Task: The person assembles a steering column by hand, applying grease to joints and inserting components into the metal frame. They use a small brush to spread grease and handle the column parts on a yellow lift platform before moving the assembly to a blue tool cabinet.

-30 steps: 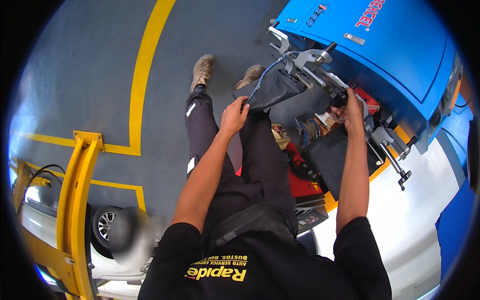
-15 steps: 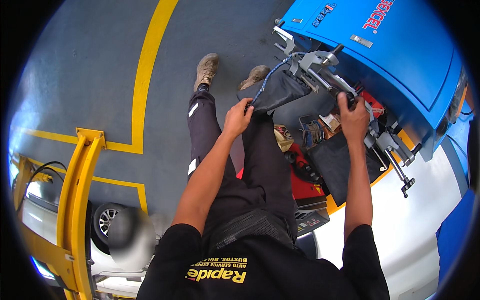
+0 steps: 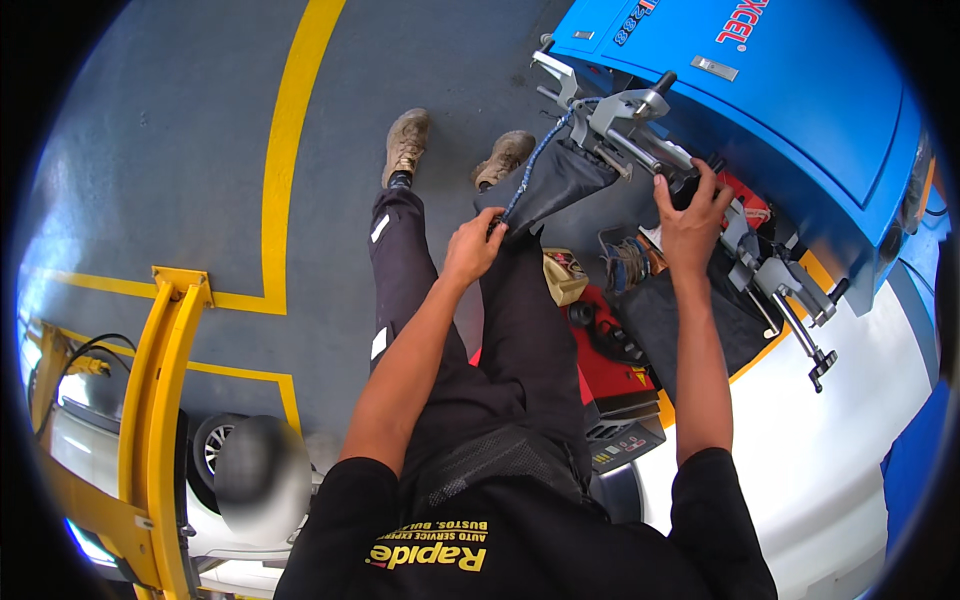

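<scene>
My left hand (image 3: 474, 248) is closed around the lower end of a blue braided cord (image 3: 540, 160), in front of my thigh. The cord runs up to a grey metal wheel clamp (image 3: 625, 112), which hangs at the front of a blue cabinet. Behind the cord lies a black cloth or bag (image 3: 560, 188). My right hand (image 3: 692, 222) has its fingers and thumb around a black knob (image 3: 682, 187) on the clamp's metal rods. To the right hangs a second wheel clamp (image 3: 790, 285) with a long rod.
The blue cabinet (image 3: 770, 100) fills the upper right. Beneath the clamps are a red machine (image 3: 600, 340), a cream container (image 3: 565, 277), coiled cords (image 3: 626, 265) and another black cloth (image 3: 650, 320). A white car panel (image 3: 800, 430) is at lower right. A yellow post (image 3: 150, 420) stands left.
My right hand has shifted slightly up and left, its fingers now spread wider around the knob. My left hand stays on the cord, slightly lower. The view has shifted a little.
</scene>
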A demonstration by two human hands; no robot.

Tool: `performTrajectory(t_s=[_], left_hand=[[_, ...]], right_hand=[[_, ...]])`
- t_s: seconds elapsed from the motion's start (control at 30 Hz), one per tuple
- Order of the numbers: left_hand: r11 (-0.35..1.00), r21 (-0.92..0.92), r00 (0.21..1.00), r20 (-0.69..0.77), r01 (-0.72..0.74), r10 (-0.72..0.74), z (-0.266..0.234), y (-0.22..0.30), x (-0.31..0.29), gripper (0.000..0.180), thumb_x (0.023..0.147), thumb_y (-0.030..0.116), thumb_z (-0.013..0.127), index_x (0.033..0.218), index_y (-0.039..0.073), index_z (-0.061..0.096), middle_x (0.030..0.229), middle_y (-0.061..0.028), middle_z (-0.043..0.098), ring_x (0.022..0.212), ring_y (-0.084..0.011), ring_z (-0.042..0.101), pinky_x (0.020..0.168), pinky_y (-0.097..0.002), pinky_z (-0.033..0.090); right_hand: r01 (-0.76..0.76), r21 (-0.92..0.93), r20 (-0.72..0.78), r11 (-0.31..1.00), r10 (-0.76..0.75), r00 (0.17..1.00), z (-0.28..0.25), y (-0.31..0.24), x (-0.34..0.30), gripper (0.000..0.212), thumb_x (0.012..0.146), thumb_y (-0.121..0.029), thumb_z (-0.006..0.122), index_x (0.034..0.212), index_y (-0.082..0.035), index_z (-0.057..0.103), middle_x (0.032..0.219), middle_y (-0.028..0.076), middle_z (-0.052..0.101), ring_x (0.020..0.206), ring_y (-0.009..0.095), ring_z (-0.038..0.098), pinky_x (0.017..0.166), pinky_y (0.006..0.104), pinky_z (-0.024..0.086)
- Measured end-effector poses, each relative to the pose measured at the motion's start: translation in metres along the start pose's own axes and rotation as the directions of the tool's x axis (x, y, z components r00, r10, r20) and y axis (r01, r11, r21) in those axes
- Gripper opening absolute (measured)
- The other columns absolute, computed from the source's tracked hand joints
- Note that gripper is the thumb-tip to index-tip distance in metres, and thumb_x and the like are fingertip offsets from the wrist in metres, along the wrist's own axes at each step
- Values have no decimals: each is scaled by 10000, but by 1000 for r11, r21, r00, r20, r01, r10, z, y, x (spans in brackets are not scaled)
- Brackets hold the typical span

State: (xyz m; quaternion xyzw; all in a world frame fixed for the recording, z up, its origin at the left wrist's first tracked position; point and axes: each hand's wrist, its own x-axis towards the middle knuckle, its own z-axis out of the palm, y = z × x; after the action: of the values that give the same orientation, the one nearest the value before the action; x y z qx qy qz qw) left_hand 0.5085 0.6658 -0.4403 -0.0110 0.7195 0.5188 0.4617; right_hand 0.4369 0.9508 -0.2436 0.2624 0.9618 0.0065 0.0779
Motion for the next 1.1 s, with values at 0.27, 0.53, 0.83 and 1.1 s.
performTrajectory(t_s=[0.27, 0.53, 0.83, 1.1], left_hand=[[992, 115, 999, 21, 46, -48, 22, -7, 6, 339, 1038, 238, 644, 1323, 54, 648, 1197, -215, 753, 1102, -413, 726, 948, -495, 558], [991, 129, 997, 66, 31, -39, 25, -15, 18, 313, 1020, 228, 634, 1276, 48, 643, 1224, -228, 737, 1107, -433, 715, 959, -515, 550], [990, 134, 999, 10, 47, -49, 46, -6, 17, 398, 991, 190, 610, 1381, 110, 623, 1115, -245, 752, 1087, -476, 697, 952, -549, 535], [989, 135, 987, 136, 65, -83, 50, 27, 20, 595, 982, 156, 565, 1566, 264, 536, 1097, -252, 747, 1039, -458, 709, 951, -553, 537]], right_hand=[[31, 99, 91, 995, -40, 995, -7, 23, 46, 605, 827, -412, 900, 1304, -105, 691, 1186, 189, 606, 1056, 385, 677, 909, 477, 553], [4, 167, 94, 986, -20, 995, -10, 8, 3, 640, 847, -346, 892, 1348, -30, 649, 1173, 209, 656, 1113, 384, 680, 992, 473, 524], [-127, 3, 153, 992, 125, 980, -22, -12, 15, 632, 931, -429, 805, 1382, -19, 636, 1204, 222, 729, 1089, 446, 712, 999, 528, 542], [-92, 31, 130, 995, 87, 988, -8, 1, 17, 552, 999, -446, 697, 1317, 3, 656, 1147, 283, 731, 1057, 490, 715, 945, 549, 562]])
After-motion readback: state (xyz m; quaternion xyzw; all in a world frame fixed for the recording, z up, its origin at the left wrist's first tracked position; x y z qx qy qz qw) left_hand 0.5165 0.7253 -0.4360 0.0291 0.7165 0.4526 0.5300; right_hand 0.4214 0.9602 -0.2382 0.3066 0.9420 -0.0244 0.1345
